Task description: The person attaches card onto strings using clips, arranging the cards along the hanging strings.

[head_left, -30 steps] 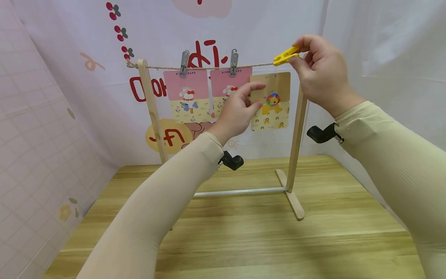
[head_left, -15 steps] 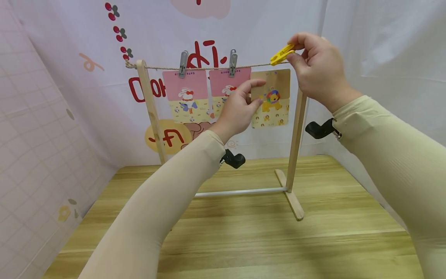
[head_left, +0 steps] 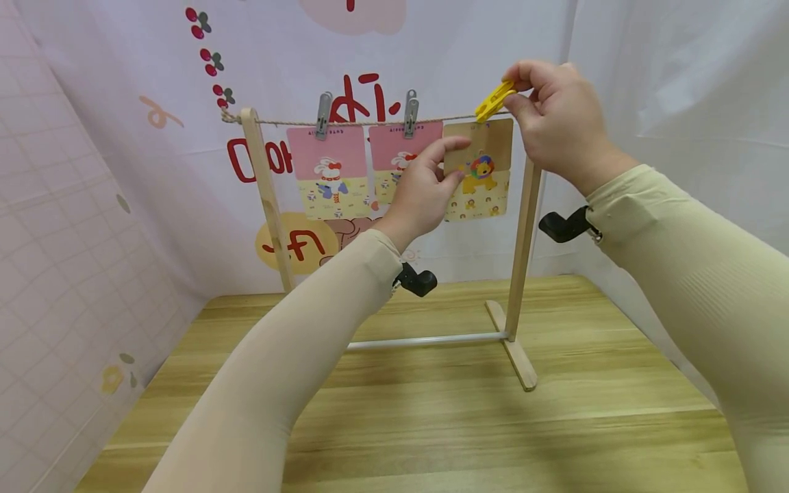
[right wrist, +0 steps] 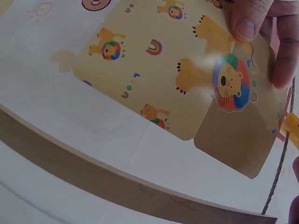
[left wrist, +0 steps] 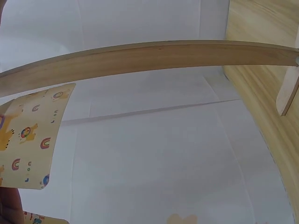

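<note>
A tan and cream card with a lion on it (head_left: pixel 481 198) hangs just under the twine (head_left: pixel 456 117), its left edge pinched by my left hand (head_left: pixel 419 192). In the right wrist view, the left thumb (right wrist: pixel 245 29) lies across the card's face. My right hand (head_left: pixel 557 123) pinches a yellow clothespin (head_left: pixel 493 103) by its handle ends. The clothespin tilts down to the left, its tip over the twine and right at the card's top edge. Only part of the clothespin (right wrist: pixel 292 124) shows in the right wrist view.
Two pink and cream rabbit cards (head_left: pixel 327 171) hang to the left under grey clothespins (head_left: pixel 323 116). A wooden post (head_left: pixel 525 253) stands close by the right hand. Its foot (head_left: pixel 520 363) and a white crossbar (head_left: pixel 431 339) are at the wooden table (head_left: pixel 431 424).
The lion card has risen slightly toward the twine in my left hand. My right hand has moved a little left, tilting the yellow clothespin more steeply down to the card's top edge.
</note>
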Action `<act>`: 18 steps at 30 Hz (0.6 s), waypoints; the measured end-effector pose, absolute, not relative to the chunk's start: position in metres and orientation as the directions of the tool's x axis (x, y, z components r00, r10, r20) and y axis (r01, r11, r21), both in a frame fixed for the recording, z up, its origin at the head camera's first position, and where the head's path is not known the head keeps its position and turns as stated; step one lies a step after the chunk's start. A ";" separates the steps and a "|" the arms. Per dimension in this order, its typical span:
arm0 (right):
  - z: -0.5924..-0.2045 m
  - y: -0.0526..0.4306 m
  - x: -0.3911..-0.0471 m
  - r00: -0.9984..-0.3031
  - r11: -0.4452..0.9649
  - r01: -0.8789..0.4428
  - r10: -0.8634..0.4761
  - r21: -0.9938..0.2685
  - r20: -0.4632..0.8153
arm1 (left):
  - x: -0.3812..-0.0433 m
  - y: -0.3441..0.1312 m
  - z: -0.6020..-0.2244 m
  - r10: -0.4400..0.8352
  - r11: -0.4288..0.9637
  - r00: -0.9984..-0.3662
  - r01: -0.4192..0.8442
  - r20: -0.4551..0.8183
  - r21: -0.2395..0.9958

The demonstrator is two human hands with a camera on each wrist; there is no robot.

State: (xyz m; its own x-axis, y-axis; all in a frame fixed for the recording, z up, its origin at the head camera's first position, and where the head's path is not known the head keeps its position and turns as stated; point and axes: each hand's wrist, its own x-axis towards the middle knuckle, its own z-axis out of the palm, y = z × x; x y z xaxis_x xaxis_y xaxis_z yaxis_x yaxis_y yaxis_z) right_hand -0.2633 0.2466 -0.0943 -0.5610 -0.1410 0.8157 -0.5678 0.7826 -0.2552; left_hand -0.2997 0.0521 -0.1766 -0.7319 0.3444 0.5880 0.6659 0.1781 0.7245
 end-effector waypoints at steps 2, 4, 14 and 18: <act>-0.094 0.247 -0.263 -0.566 0.791 -0.559 -0.143 -0.251 0.812 | -0.300 0.052 -0.177 0.339 0.184 -0.733 0.667 0.590 0.722; -0.094 0.247 -0.263 -0.577 0.799 -0.547 -0.144 -0.250 0.804 | -0.301 0.053 -0.177 0.332 0.188 -0.734 0.667 0.593 0.721; -0.092 0.246 -0.263 -0.621 0.825 -0.511 -0.158 -0.243 0.768 | -0.301 0.054 -0.179 0.315 0.160 -0.740 0.659 0.595 0.735; -0.091 0.245 -0.263 -0.621 0.823 -0.516 -0.171 -0.235 0.765 | -0.301 0.055 -0.179 0.314 0.165 -0.740 0.660 0.595 0.733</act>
